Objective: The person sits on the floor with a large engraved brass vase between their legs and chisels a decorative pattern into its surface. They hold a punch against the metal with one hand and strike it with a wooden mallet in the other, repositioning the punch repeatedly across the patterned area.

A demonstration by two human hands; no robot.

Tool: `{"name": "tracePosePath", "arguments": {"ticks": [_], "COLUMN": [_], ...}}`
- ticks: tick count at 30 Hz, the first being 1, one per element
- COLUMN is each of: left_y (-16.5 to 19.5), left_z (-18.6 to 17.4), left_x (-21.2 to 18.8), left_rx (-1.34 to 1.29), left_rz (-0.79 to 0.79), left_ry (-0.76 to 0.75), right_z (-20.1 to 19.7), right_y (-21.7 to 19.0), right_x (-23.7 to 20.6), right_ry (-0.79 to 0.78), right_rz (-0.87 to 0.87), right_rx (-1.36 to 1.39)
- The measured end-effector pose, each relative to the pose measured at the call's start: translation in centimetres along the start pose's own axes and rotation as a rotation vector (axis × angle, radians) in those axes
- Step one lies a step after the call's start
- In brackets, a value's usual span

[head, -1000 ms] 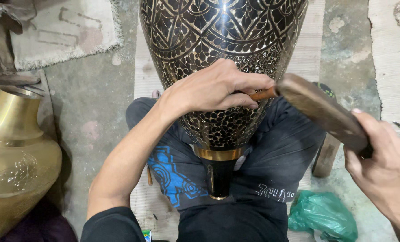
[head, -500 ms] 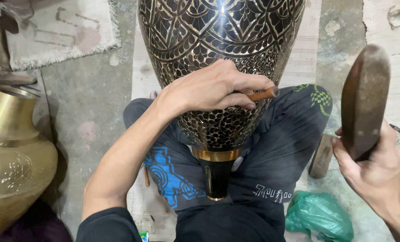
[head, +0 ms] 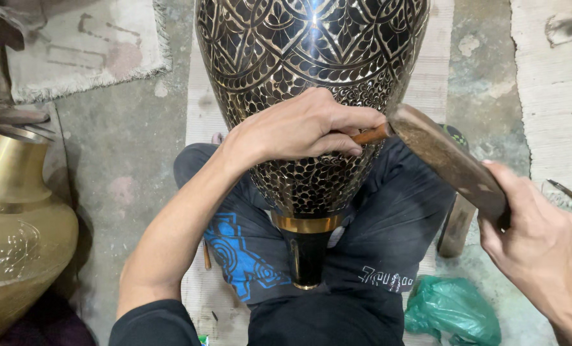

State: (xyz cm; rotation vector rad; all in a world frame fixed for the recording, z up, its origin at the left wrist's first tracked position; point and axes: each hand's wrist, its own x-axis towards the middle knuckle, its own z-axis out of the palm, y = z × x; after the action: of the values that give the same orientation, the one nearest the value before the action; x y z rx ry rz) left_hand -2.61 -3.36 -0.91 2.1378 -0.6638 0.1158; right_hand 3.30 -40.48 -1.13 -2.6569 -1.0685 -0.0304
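the large black vase (head: 311, 70) with its engraved brass scale-and-petal pattern lay across the person's lap, its long axis running near to far: the narrow neck, with a gold band, pointed toward the person between the knees, and the wide body swelled away to the far edge of view. to the left stood a plain brass vase (head: 16, 224), upright, well apart from the black one. a pale fringed rug (head: 87, 45) lay on the concrete floor at far left. a crumpled green plastic bag (head: 453, 307) sat near the right knee.

the wooden mallet (head: 449, 160), a flat dark block, slanted from the right hand up and left, its far end touching the butt of the chisel. the right hand (head: 536, 243) was wrapped closed around the mallet's near end. the left hand (head: 299, 128) rested on the vase's belly, fingers curled tight around a slim chisel (head: 370, 134); the chisel's orange-brown end stuck out to the right, its long axis roughly left to right, its tip hidden under the fingers.
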Motion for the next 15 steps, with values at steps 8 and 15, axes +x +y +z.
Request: {"name": "tracePosePath", "arguments": {"ticks": [8, 15], "left_y": [-0.3, 0.4], "left_z": [0.2, -0.2], "left_x": [-0.2, 0.9], "left_rx": [-0.060, 0.040], "left_rz": [-0.002, -0.058], "left_ry": [0.047, -0.062], "right_z": [0.9, 0.5], "right_y": [0.2, -1.6], "right_x": [-1.1, -0.4], "right_ry": [0.198, 0.194], "right_rz": [0.062, 0.166], "right_rx": [0.590, 0.324]}}
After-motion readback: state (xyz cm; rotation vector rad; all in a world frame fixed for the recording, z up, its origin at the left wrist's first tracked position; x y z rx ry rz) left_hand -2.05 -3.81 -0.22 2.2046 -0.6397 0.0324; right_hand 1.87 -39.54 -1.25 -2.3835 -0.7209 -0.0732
